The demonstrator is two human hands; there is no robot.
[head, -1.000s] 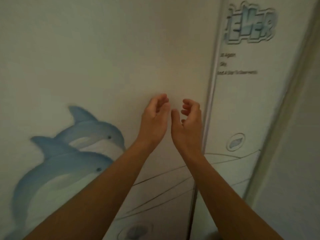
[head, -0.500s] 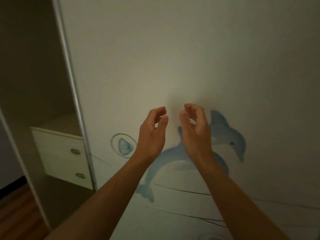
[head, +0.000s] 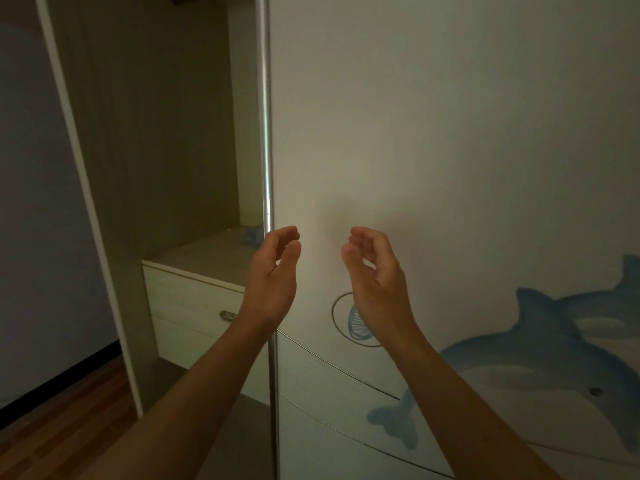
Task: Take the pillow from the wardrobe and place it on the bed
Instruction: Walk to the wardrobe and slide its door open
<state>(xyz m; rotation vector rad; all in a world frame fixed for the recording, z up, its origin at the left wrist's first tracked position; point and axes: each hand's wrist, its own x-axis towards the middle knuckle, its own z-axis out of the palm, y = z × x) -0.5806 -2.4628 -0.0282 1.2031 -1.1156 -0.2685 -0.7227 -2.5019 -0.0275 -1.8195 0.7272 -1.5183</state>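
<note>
White and pale, the wardrobe door [head: 433,133] fills the right of the frame, a blue dolphin [head: 540,368] painted at its lower right. Both hands hover at centre — the left hand [head: 272,278] over the door's metal edge [head: 266,133], the right hand [head: 375,282] beside it — fingers loosely curled, holding nothing. At left the wardrobe [head: 156,133] stands open above a drawer unit [head: 188,306]. No pillow can be made out.

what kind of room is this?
Probably a child's bedroom: a white sliding wardrobe door with painted blue dolphins, an open compartment holding pale drawers, and wood-look flooring. No pillow or bed is visible.
</note>
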